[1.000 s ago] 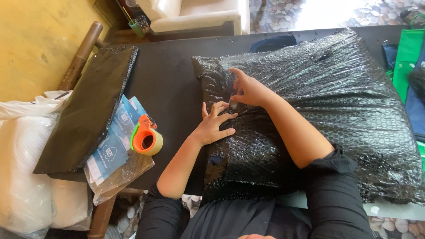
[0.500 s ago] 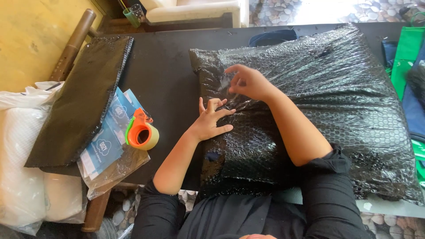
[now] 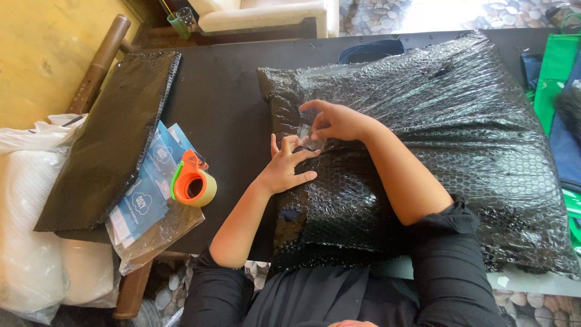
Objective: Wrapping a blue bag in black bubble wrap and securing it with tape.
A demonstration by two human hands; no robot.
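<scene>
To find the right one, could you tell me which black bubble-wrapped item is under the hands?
The big bundle mid-table, under both hands; the flat panel lies untouched.

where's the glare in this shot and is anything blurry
Head view: daylight glare streaks the upper part of the bubble-wrapped bundle; the floor strip at the top is blown out white; left hand, right hand and tape dispenser look sharp; straight table edges bow slightly toward the frame borders.

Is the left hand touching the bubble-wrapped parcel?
Touching. The head view shows the left hand pressed flat, fingers spread, on the black bubble-wrapped parcel, no gap.
</scene>
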